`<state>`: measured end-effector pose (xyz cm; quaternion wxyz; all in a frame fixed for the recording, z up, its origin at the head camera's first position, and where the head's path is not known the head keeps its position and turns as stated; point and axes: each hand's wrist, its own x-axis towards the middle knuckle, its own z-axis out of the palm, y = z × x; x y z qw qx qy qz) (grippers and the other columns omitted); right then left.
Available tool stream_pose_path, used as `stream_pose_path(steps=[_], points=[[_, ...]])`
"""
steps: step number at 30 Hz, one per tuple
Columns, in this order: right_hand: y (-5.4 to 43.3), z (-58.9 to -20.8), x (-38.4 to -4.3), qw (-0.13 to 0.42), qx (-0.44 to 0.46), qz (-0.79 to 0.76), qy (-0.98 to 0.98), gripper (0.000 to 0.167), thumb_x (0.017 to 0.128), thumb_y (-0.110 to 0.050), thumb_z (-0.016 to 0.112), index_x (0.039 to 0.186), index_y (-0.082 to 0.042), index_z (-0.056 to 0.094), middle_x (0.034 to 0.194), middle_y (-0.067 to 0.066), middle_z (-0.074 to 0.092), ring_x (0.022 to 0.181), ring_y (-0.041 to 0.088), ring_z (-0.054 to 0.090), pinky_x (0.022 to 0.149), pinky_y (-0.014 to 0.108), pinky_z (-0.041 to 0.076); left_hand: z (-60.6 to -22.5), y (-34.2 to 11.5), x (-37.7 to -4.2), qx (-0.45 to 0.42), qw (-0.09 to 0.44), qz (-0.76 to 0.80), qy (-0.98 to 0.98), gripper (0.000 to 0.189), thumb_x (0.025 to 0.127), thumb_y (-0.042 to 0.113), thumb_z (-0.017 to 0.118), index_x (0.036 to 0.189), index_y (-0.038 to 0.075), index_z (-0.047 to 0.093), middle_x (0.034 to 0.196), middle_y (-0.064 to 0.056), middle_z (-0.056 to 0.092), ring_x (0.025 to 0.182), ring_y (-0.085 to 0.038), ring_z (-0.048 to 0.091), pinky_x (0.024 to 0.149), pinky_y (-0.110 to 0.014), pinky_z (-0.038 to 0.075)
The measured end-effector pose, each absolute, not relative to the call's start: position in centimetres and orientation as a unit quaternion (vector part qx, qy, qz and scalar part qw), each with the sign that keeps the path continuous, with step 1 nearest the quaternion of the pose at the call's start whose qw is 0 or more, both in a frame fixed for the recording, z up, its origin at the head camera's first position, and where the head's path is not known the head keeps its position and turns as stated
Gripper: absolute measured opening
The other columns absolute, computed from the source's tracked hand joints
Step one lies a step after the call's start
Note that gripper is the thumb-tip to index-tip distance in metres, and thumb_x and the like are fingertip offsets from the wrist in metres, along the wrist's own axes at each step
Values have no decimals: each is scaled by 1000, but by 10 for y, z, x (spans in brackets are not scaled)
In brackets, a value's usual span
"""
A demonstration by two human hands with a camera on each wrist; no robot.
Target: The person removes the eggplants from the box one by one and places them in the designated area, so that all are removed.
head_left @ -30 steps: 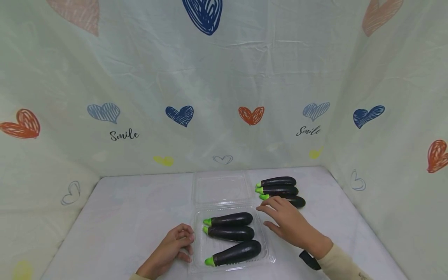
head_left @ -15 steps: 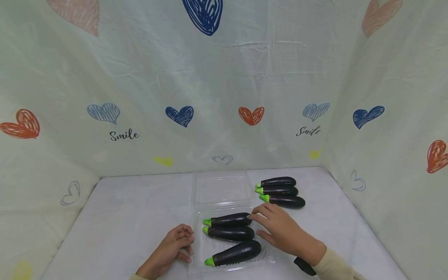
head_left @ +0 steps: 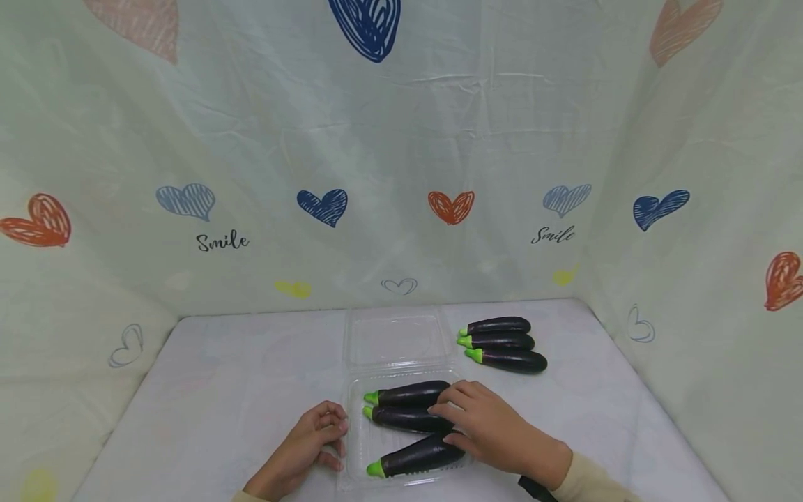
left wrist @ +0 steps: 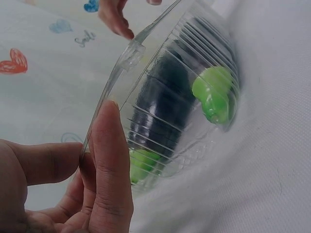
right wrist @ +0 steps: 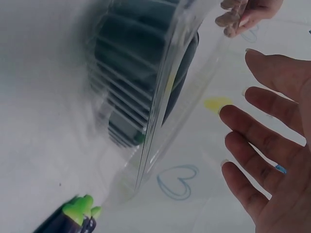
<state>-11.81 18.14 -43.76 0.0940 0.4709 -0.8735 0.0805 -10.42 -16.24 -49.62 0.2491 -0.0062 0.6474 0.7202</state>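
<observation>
A clear plastic clamshell box [head_left: 353, 446] lies with its lid [head_left: 396, 339] folded back. Three dark eggplants with green stems lie in its base: a back one [head_left: 404, 394], a middle one [head_left: 404, 418] and a front one [head_left: 414, 457]. My left hand [head_left: 314, 436] pinches the box's left rim [left wrist: 100, 99] between thumb and finger, clearest in the left wrist view. Over the right side of the box hovers my right hand [head_left: 486, 424], covering the eggplants' thick ends in the head view. Its fingers [right wrist: 262, 128] are loosely bent and spread, with nothing between them.
Three more eggplants [head_left: 498, 341] lie in a row on the white tabletop [head_left: 251, 376], behind and right of the box. A white curtain [head_left: 389, 139] printed with hearts encloses the table at the back and sides.
My right hand has moved left and toward me, from beside the loose eggplants to over the right side of the box. My left hand keeps its place at the rim.
</observation>
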Motion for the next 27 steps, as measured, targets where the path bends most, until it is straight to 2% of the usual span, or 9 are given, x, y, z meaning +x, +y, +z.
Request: stream_pose_path(steps=[9, 27], points=[[173, -439, -113, 32, 489, 68, -869, 41, 94, -35, 81, 130, -18, 70, 125, -7, 66, 117, 11, 59, 101, 33, 56, -496, -161, -104, -6, 249, 717, 650, 14, 106, 8, 58, 116, 3, 49, 90, 0, 57, 75, -15, 61, 59, -28, 61], [171, -445, -112, -15, 506, 82, -859, 38, 93, -33, 82, 128, -20, 71, 120, -9, 68, 114, 9, 60, 98, 29, 55, -499, -161, -104, -16, 249, 713, 655, 12, 106, 7, 57, 116, 3, 50, 89, 0, 57, 74, -16, 61, 59, -29, 61]])
